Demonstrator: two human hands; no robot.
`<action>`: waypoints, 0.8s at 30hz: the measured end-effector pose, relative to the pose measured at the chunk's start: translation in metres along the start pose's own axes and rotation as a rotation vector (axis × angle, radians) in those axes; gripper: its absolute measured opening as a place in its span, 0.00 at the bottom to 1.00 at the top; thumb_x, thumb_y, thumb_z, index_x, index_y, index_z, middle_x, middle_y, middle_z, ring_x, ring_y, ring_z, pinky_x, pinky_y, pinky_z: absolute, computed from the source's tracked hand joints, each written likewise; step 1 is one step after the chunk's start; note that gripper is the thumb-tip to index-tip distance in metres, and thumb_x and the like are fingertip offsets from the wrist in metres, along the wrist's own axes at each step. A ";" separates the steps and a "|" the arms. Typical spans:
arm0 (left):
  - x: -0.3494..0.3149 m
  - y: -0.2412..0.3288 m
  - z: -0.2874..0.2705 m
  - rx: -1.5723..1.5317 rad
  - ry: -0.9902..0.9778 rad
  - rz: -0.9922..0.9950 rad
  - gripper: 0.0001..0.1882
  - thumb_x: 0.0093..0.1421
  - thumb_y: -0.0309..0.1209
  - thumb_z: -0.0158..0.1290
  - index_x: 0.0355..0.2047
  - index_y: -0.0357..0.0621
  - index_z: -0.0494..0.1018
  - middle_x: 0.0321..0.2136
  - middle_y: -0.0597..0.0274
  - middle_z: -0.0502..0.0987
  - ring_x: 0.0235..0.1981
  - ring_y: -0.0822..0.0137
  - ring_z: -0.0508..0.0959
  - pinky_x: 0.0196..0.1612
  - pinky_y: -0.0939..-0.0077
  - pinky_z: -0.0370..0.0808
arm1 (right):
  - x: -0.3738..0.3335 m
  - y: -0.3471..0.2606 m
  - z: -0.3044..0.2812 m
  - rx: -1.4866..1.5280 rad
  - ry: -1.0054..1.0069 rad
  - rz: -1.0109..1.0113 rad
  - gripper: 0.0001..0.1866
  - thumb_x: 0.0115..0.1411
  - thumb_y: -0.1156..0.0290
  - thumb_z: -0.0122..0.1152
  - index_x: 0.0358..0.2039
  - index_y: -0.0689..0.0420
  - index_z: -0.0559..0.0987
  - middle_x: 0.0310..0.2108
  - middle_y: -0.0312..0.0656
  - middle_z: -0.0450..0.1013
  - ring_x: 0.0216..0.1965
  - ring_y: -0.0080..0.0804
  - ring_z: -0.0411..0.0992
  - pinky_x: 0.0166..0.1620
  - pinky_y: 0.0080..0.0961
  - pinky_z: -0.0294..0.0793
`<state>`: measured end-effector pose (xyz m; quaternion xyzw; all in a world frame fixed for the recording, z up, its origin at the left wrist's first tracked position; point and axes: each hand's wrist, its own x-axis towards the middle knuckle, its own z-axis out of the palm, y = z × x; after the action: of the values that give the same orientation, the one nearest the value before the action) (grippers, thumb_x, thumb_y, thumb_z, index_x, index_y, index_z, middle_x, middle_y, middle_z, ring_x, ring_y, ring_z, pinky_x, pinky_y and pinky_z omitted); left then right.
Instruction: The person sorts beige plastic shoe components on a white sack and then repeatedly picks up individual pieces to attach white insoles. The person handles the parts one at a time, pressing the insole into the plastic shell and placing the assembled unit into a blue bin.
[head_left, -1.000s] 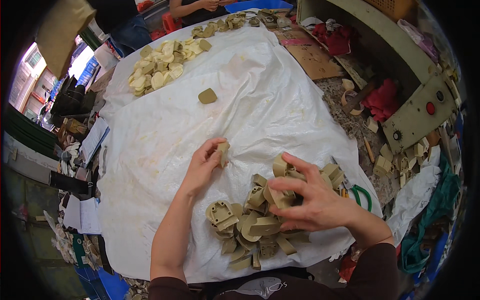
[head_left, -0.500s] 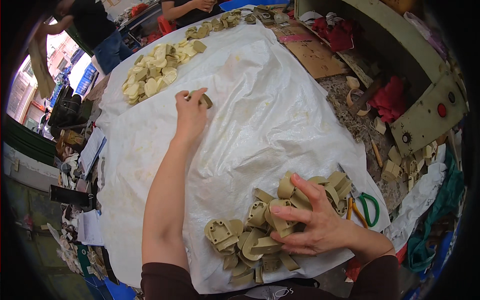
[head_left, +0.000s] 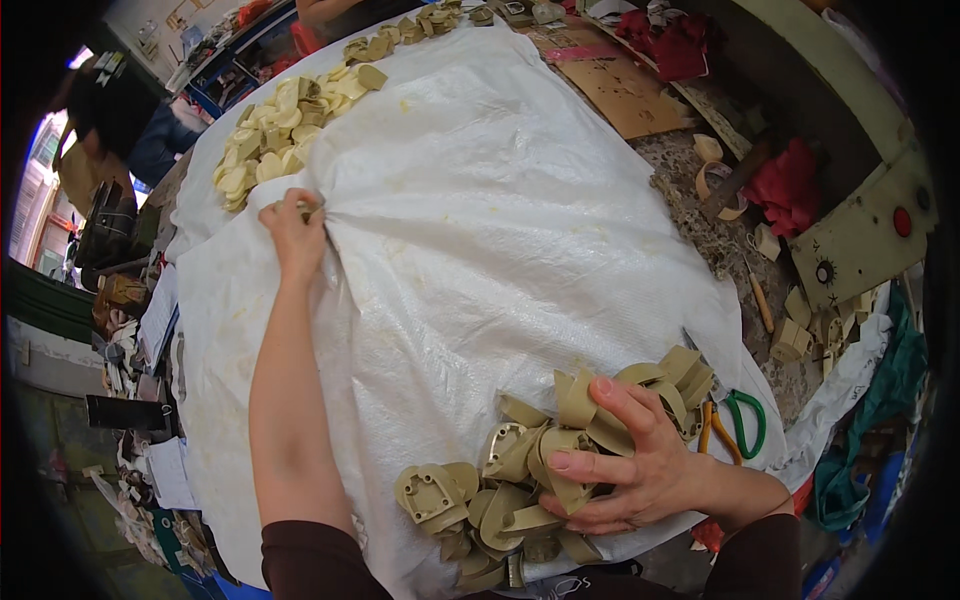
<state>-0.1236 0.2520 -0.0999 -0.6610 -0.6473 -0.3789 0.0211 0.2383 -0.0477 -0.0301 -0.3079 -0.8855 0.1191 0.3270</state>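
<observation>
A white woven plastic sheet [head_left: 480, 230] covers the table. On its left side my left hand [head_left: 295, 235] is closed, pinching the sheet, with creases fanning out rightward from the fingers. A bit of an olive plastic part [head_left: 308, 211] shows between those fingers; most of it is hidden. Close to me at the right lies a heap of olive plastic parts [head_left: 505, 510], curved shells with some screw holes showing. My right hand [head_left: 630, 460] rests over this heap, fingers spread apart and touching the pieces. Just beyond my left hand is a pile of cream and olive parts [head_left: 275, 135].
Pliers with orange grips [head_left: 717, 432] and a green-handled tool [head_left: 750, 425] lie right of the near heap. A green metal machine [head_left: 860, 250] with a red button stands at the right. Cardboard [head_left: 625, 95] lies at the far right. A person [head_left: 120, 120] stands at far left.
My left hand has moved left and slightly nearer, drawing the sheet into creases. My right hand stays on the near heap. The view has shifted, and the person at far left has moved.
</observation>
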 end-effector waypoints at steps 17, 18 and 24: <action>-0.060 -0.047 -0.195 -0.874 -0.097 -0.406 0.09 0.60 0.20 0.52 0.39 0.44 0.66 0.39 0.61 0.71 0.38 0.71 0.74 0.40 0.78 0.75 | 0.001 -0.003 -0.005 0.047 -0.016 0.014 0.20 0.45 0.54 0.68 0.41 0.25 0.77 0.63 0.28 0.59 0.66 0.62 0.45 0.59 0.56 0.53; -0.078 -0.045 -0.206 -0.792 -0.118 -0.427 0.08 0.59 0.20 0.52 0.37 0.44 0.67 0.39 0.63 0.71 0.36 0.72 0.73 0.38 0.80 0.73 | 0.001 -0.004 -0.010 0.068 -0.033 0.009 0.21 0.45 0.55 0.69 0.42 0.23 0.77 0.64 0.29 0.58 0.67 0.63 0.44 0.60 0.58 0.52; -0.176 -0.123 -0.245 0.132 -0.093 -0.204 0.13 0.48 0.19 0.55 0.34 0.41 0.66 0.35 0.56 0.66 0.36 0.60 0.70 0.44 0.71 0.68 | 0.013 -0.017 -0.037 0.097 0.106 0.084 0.24 0.51 0.62 0.66 0.51 0.38 0.75 0.63 0.41 0.60 0.62 0.68 0.54 0.60 0.63 0.48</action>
<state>-0.3249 -0.0030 -0.0752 -0.6057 -0.7350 -0.3046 -0.0041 0.2473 -0.0525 0.0113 -0.3347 -0.8463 0.1590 0.3826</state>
